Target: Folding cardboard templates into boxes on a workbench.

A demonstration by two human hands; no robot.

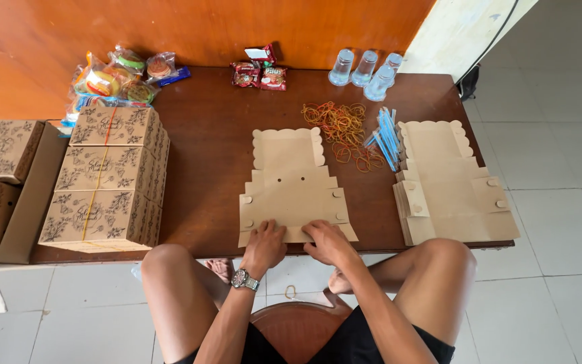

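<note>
Hands first: left hand point(265, 244) (wristwatch on the wrist) pressed flat, fingers spread, not clenched, on the near edge of a flat unfolded brown cardboard box blank with scalloped far flap point(293, 183). Right hand point(329, 243) just beside it, likewise laid palm down on the same near flap, grasping nothing. Blank lay spread on the dark brown wooden table point(207, 141), near edge at the table's front, between the bare knees.

Outward to the right: loose heap of coloured rubber bands point(342, 131) beyond the blank's far corner, touching a bunch of blue-and-white wrapped drinking straws point(386, 137). Next to those, a stack of further flat brown cardboard blanks point(451, 192), reaching the table's right front corner.

At the far edge: four sealed clear plastic water cups point(366, 71) (lying close together), and a few small red snack packets point(259, 71).

To the left: three assembled brown printed boxes bound with rubber bands point(106, 178), set in a row from front to back, with a pile of clear-wrapped pastries and cakes point(117, 77) behind. More printed brown boxes point(0, 175) off the table's left end.

Below: round reddish-brown stool seat point(298, 327), pale tiled floor point(554, 269).
</note>
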